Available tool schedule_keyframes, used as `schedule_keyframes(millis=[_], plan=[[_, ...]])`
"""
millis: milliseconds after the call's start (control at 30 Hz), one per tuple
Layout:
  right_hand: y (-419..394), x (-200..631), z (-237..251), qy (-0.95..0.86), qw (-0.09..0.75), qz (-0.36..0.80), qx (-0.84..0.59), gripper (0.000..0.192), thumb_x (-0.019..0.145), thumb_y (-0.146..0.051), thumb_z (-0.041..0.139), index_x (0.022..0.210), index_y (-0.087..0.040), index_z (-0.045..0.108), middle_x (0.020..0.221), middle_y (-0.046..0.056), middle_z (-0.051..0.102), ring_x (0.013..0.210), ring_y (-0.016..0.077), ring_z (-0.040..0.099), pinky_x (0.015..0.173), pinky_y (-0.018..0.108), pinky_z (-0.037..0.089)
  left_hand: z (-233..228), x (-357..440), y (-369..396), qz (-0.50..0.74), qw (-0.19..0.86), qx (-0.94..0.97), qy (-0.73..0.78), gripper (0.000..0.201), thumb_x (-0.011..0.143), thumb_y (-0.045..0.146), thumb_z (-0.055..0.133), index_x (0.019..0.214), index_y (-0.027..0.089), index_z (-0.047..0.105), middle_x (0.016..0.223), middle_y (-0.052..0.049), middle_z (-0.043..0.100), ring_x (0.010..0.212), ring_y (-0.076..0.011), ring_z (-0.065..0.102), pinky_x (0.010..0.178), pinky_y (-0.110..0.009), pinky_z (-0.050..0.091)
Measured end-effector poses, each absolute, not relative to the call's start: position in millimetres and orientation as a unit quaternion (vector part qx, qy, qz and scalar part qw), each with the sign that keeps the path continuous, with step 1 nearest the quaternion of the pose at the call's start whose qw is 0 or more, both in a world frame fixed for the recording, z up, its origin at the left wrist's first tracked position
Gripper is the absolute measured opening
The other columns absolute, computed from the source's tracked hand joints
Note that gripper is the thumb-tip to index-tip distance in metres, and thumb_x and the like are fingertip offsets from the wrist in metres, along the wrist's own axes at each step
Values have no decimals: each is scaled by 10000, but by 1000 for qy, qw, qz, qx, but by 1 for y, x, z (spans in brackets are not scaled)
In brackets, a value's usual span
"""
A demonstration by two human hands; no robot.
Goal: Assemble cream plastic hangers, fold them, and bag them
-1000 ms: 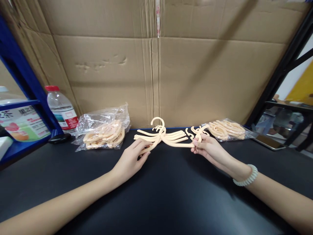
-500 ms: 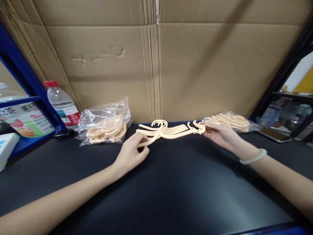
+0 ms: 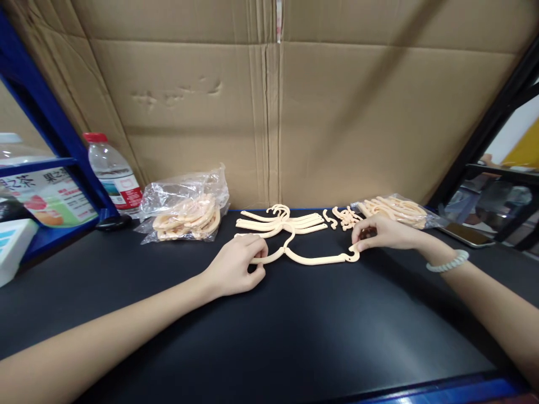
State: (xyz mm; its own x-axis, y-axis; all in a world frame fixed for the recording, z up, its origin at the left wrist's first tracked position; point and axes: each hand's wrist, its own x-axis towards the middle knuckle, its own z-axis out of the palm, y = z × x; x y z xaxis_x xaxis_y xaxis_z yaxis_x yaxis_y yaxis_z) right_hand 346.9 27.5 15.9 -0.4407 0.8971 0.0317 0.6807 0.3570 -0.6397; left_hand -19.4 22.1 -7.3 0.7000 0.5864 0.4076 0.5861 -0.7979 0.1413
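Two hands: both grip one cream plastic hanger (image 3: 309,258) lying on the black worktop (image 3: 269,331).
Left hand (image 3: 238,272): fingers curled round the hanger's left arm.
Right hand (image 3: 381,233): fingertips pinching its right end.
Behind: stack of hangers (image 3: 280,221), small hooks (image 3: 343,217), two bagged bundles (image 3: 185,216).

The person's bare left forearm runs in from the lower left, and the left hand (image 3: 238,268) lies knuckles up with its fingers curled tightly inward into a pinch. The right forearm comes in from the lower right, a pale beaded bracelet (image 3: 447,262) around its wrist. The right hand (image 3: 385,234) is palm down, thumb and forefinger pressed together at the tips.
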Motion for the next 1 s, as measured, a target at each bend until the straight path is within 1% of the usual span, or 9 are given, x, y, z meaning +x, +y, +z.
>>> schedule_keyframes(millis=[100, 233, 433, 500, 600, 733, 833, 900, 1000], plan=[[27, 348, 16, -806, 154, 280, -498, 268, 669, -459, 742, 687, -192, 714, 651, 17, 653, 569, 141, 531, 541, 261, 377, -7, -20, 22, 219, 2, 924, 314, 106, 673, 137, 465, 760, 193, 491, 761, -13, 545, 710, -179, 495, 684, -303, 395], [29, 352, 13, -815, 105, 279, -496, 312, 654, -471, 747, 702, -166, 708, 643, 16, 621, 587, 133, 508, 547, 247, 369, -6, -20, 21, 212, 3, 927, 308, 76, 681, 154, 467, 743, 189, 495, 749, -10, 539, 703, -172, 496, 690, -300, 391], [28, 349, 14, -815, 87, 290, -494, 367, 669, -510, 720, 721, -148, 686, 608, 5, 575, 579, 129, 490, 540, 246, 363, -7, -22, 23, 229, 20, 915, 332, 69, 677, 152, 466, 711, 188, 513, 715, 3, 536, 683, -160, 490, 697, -289, 387], [27, 347, 16, -817, 85, 291, -491, 360, 684, -502, 709, 722, -145, 678, 614, 9, 580, 578, 129, 494, 541, 247, 367, -6, -26, 27, 241, 54, 903, 352, 83, 699, 160, 454, 699, 187, 532, 684, 9, 531, 655, -153, 489, 655, -272, 384], [26, 346, 16, -819, 82, 292, -488, 343, 703, -485, 695, 734, -144, 671, 615, 11, 584, 570, 128, 501, 538, 246, 371, -4, -35, 37, 252, 145, 881, 374, 114, 715, 186, 447, 695, 179, 559, 655, 13, 541, 586, -133, 481, 561, -243, 364], [27, 346, 14, -820, 87, 292, -485, 330, 704, -476, 694, 744, -149, 666, 607, 4, 577, 567, 126, 514, 533, 241, 376, 0, -43, 52, 290, 236, 837, 399, 148, 716, 269, 488, 696, 169, 595, 647, 7, 558, 596, -139, 497, 551, -240, 366], [27, 345, 12, -821, 94, 300, -476, 336, 708, -483, 689, 738, -150, 652, 596, -1, 575, 547, 123, 520, 524, 243, 382, 0, -44, 58, 320, 296, 791, 429, 173, 690, 330, 546, 684, 168, 607, 616, 14, 551, 553, -131, 488, 521, -238, 359], [27, 345, 11, -819, 92, 304, -477, 348, 716, -497, 681, 736, -152, 638, 581, -4, 573, 527, 124, 521, 519, 247, 389, -1, -43, 60, 339, 315, 768, 442, 176, 668, 343, 573, 681, 171, 607, 586, 27, 536, 520, -122, 479, 511, -236, 361], [27, 343, 11, -815, 93, 308, -482, 357, 725, -508, 673, 741, -155, 623, 578, -6, 571, 510, 123, 525, 515, 250, 396, -4, -42, 61, 365, 304, 751, 459, 184, 660, 351, 584, 694, 172, 609, 566, 36, 527, 495, -115, 466, 507, -236, 356]])
